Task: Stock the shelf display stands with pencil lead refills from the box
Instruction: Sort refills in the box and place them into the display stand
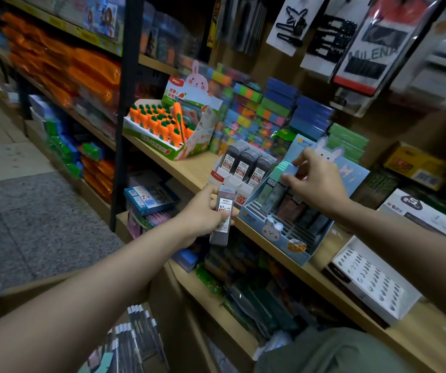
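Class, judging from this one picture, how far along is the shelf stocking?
Done: the white display stand holds three full rows of dark refills. In hand: the left hand holds a grey 0.7 refill case; the right hand pinches mint-green cases in the blue bunny stand. Left: its front slots are empty, and the cardboard box still holds refills.

stationery aisle, dim light

a shop aisle runs off to the upper left, lined with wooden shelves (162, 160) on a black metal upright (126, 109). the floor (28, 211) is grey speckled stone near the shelves and pale tiles farther off. the light is low and the far end of the aisle is blurred. orange packets (82, 74) fill the left shelves, with green and blue packs (63, 149) below them. a yellow price strip (82, 33) edges the upper shelf. a brown backing board (243, 65) stands behind the goods, and carded hair clips (294, 22) hang at the top right. coloured block stacks (254, 109) crowd the back of the middle shelf.
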